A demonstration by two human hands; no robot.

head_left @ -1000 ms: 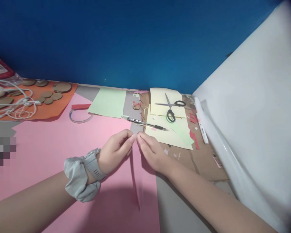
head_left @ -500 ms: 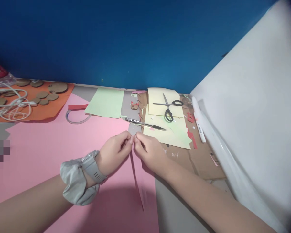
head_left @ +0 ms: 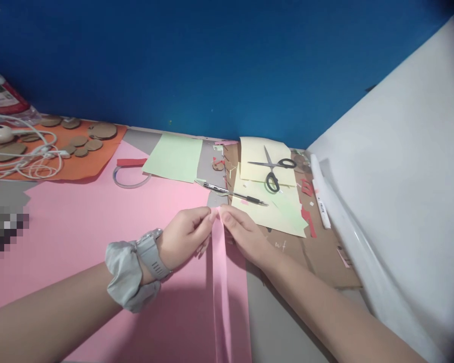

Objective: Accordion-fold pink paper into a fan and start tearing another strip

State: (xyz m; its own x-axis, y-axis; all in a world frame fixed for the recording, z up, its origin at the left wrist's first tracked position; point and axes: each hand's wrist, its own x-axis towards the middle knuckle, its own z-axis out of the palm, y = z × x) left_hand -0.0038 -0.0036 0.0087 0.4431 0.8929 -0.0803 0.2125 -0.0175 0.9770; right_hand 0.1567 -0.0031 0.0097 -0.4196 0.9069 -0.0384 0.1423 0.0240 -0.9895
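A long, narrow pink paper strip (head_left: pixel 220 282) hangs toward me from between my hands, its far end pinched on both sides. My left hand (head_left: pixel 187 229), with a grey watch and a grey scrunchie at the wrist, is closed on the strip's left edge. Closed on the right edge is my right hand (head_left: pixel 244 234). Beneath both hands lies a large pink sheet (head_left: pixel 98 227). Just beyond the fingertips a black and clear pen (head_left: pixel 234 194) rests partly on pale yellow paper (head_left: pixel 249 214).
Black-handled scissors (head_left: pixel 273 169) lie spread on the yellow paper. A green sheet (head_left: pixel 174 157), a tape ring (head_left: pixel 130 179), cardboard discs (head_left: pixel 103 131) on orange paper (head_left: pixel 98 169) and white earphones (head_left: pixel 0 133) sit leftward. Right are a white marker (head_left: pixel 321 206) and cardboard (head_left: pixel 318 262).
The strip has turned from edge-on to showing its flat face and now reaches the bottom of the view. My hands remain together, and the whole scene has shifted slightly right.
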